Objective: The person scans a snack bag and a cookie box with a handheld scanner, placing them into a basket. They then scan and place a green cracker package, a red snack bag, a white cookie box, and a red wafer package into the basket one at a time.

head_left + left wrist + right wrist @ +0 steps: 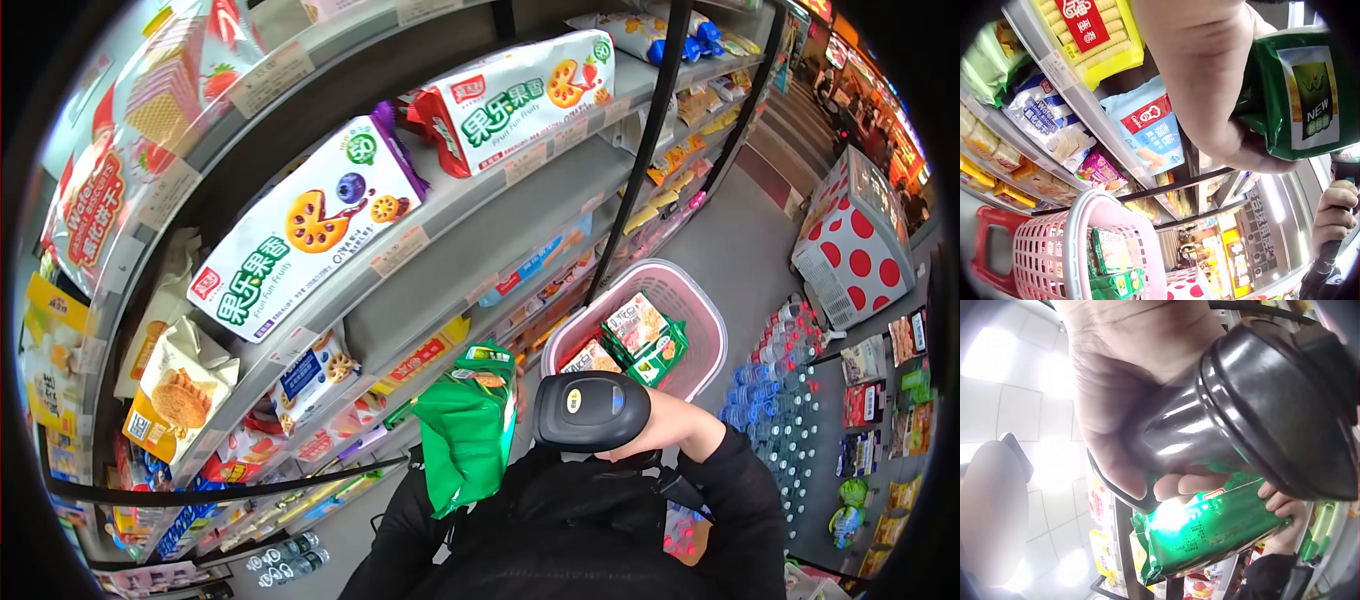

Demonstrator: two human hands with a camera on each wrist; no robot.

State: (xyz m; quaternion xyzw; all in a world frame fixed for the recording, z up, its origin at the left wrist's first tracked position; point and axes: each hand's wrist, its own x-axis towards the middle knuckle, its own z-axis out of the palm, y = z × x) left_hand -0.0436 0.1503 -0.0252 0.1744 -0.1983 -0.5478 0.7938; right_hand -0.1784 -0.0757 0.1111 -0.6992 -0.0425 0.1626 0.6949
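green packet [462, 430] up in front of person's chest, left hand [1200, 75] gripping one end of it, so that hand's full. right hand [680, 422] wrapped round handle of black scanner [588, 412], held just beside packet, bright glare spot on wrapper in right wrist view. pink basket [722, 335] past scanner, few green and white packs [638, 325] inside. white biscuit packs [310, 225] along shelf [480, 230], bottled drinks [770, 410] on floor, red-dotted box [850, 240] farther off.
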